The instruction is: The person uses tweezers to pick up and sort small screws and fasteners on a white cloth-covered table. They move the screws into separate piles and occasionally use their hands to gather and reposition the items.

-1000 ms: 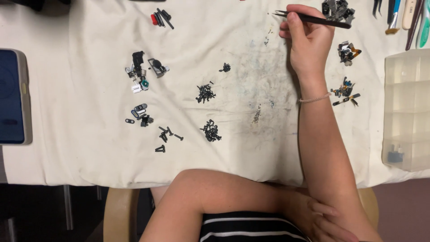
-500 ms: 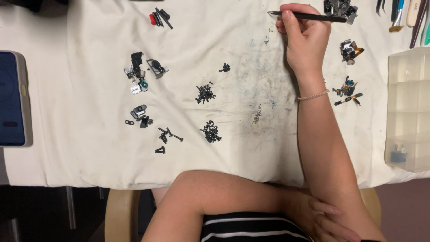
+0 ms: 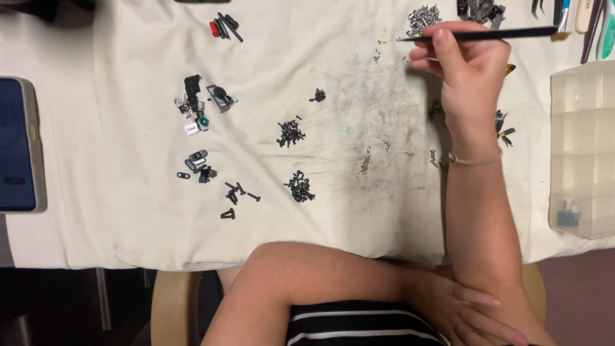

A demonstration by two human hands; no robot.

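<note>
A thin black tool (image 3: 487, 34), long and rod-like with a fine pale tip, lies nearly level across the upper right of the view, its tip pointing left; the right hand (image 3: 464, 70) pinches it about the middle, thumb over the shaft, fingers curled beneath; the tip hangs just below a small heap of silver screws (image 3: 424, 18) at the far edge of the cloth-covered table (image 3: 128, 243); the butt end reaches right towards other tools; whether the tip touches the cloth cannot be told.
</note>
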